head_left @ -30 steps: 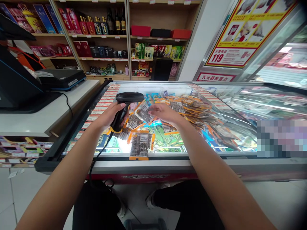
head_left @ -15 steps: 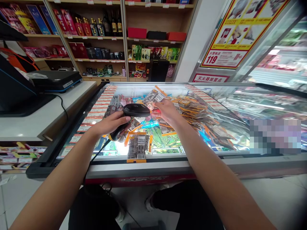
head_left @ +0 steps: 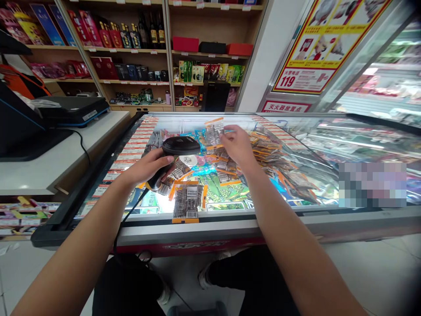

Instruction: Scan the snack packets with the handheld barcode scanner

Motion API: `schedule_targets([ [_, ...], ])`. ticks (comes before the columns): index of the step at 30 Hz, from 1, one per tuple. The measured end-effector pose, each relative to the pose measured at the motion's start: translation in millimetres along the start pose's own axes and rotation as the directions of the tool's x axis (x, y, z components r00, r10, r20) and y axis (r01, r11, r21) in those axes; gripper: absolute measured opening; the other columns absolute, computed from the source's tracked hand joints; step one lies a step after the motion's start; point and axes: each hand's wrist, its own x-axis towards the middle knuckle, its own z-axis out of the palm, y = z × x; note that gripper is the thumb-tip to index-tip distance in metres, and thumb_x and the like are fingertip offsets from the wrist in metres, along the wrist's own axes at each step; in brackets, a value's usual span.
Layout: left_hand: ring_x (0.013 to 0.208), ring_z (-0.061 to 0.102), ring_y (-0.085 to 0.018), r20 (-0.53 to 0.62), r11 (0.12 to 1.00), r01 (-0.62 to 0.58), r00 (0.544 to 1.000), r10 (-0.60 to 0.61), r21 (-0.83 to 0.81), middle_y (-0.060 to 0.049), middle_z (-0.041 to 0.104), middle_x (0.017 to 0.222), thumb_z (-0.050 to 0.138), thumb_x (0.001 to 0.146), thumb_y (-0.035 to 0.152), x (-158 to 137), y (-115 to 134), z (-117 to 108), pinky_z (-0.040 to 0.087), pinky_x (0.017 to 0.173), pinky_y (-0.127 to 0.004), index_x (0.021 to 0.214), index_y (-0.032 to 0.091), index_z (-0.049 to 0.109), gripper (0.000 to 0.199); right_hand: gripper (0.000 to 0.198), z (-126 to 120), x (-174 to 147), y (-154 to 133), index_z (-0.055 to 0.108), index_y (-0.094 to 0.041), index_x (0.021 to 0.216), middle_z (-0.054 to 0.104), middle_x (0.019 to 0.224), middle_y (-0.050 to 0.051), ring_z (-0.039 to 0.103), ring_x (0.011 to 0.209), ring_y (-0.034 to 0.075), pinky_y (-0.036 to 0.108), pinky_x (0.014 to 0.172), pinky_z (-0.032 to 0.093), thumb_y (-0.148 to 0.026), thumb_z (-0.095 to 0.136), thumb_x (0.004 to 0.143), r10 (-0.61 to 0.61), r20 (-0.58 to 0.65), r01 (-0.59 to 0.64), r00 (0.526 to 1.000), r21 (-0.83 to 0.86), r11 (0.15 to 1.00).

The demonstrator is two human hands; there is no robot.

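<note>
My left hand is wrapped round the handle of a black barcode scanner, its head pointing right. In my right hand is a clear snack packet with orange ends, pinched by its right side and tilted up over the glass top. Another snack packet lies at the near edge of the glass, with more packets partly under it. A large heap of similar orange-edged packets spreads to the right of my right hand.
The glass-topped freezer fills the middle, with price labels along its left side. A white counter with a black scale stands at left. The scanner's cord hangs over the front edge. Stocked shelves are behind.
My right hand has drawn the packet slightly up and right, away from the scanner, and turned it more upright. The scanner has shifted slightly left. The red glow near the right fingers is gone.
</note>
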Motion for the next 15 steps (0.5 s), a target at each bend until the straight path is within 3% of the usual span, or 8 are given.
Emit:
schedule_targets([
  [2,0.049,0.058,-0.015,-0.061,1.000,0.009,0.998,-0.010,-0.016,-0.002,0.062,0.065,0.065,0.095,0.058,0,-1,-2,0.045,0.044,-0.025,0.080,0.019,0.059,0.042,0.034,-16,4,11,0.061,-0.018,0.134,0.078,0.114,0.017,0.072,0.115,0.035,0.053,0.105,0.053,-0.025,0.065,0.100,-0.045,-0.098,0.019,0.994,-0.251,0.968],
  [4,0.049,0.058,-0.015,-0.123,0.998,-0.014,0.992,0.007,-0.053,-0.002,0.061,0.065,0.065,0.094,0.057,0,-1,-3,0.045,0.045,-0.026,0.083,0.019,0.058,0.039,0.035,-29,7,22,0.061,-0.011,0.134,0.076,0.119,0.026,0.069,0.123,0.040,0.058,0.109,0.048,-0.017,0.064,0.100,-0.012,-0.112,-0.031,0.994,-0.372,0.928],
  [7,0.049,0.056,-0.014,-0.199,0.992,-0.074,0.979,0.052,-0.101,0.000,0.061,0.066,0.064,0.094,0.054,2,1,-3,0.045,0.046,-0.025,0.088,0.020,0.056,0.035,0.029,-37,8,29,0.065,-0.010,0.125,0.072,0.123,0.030,0.059,0.133,0.046,0.067,0.115,0.037,-0.012,0.064,0.096,0.004,-0.098,-0.043,0.995,-0.401,0.915],
  [10,0.047,0.055,-0.013,-0.261,0.989,-0.098,0.963,0.067,-0.107,0.000,0.061,0.064,0.063,0.094,0.052,4,1,-4,0.043,0.045,-0.025,0.086,0.020,0.054,0.034,0.027,-28,3,18,0.066,-0.015,0.124,0.067,0.135,0.025,0.051,0.140,0.041,0.065,0.120,0.031,-0.016,0.060,0.098,-0.125,-0.040,0.105,0.991,-0.336,0.936],
  [12,0.047,0.054,-0.013,-0.278,0.988,-0.099,0.958,0.063,-0.119,0.000,0.061,0.064,0.063,0.093,0.052,5,1,-5,0.043,0.045,-0.025,0.085,0.021,0.053,0.034,0.023,-18,-6,2,0.070,-0.019,0.121,0.074,0.124,0.016,0.065,0.121,0.032,0.052,0.111,0.047,-0.025,0.060,0.102,-0.199,0.095,0.217,0.975,-0.239,0.947],
  [13,0.047,0.054,-0.013,-0.285,0.987,-0.098,0.957,0.058,-0.126,0.000,0.061,0.064,0.063,0.093,0.052,5,1,-5,0.043,0.045,-0.025,0.086,0.021,0.054,0.033,0.022,-12,-12,-6,0.072,-0.022,0.118,0.077,0.115,0.011,0.070,0.108,0.028,0.045,0.100,0.053,-0.034,0.062,0.103,-0.220,0.227,0.261,0.949,-0.168,0.951],
  [14,0.046,0.054,-0.013,-0.294,0.986,-0.098,0.954,0.055,-0.132,0.001,0.061,0.064,0.063,0.092,0.052,6,1,-5,0.043,0.044,-0.025,0.087,0.021,0.054,0.033,0.024,-7,-18,-14,0.075,-0.025,0.115,0.078,0.108,0.007,0.072,0.097,0.025,0.039,0.090,0.056,-0.042,0.066,0.101,-0.243,0.390,0.296,0.888,-0.079,0.952],
  [15,0.046,0.054,-0.013,-0.302,0.986,-0.097,0.952,0.052,-0.136,0.001,0.061,0.065,0.063,0.092,0.052,6,1,-5,0.043,0.044,-0.025,0.088,0.021,0.054,0.033,0.028,-2,-25,-21,0.077,-0.027,0.111,0.079,0.104,0.005,0.073,0.091,0.023,0.036,0.081,0.056,-0.050,0.071,0.098,-0.268,0.547,0.315,0.793,0.008,0.949],
])
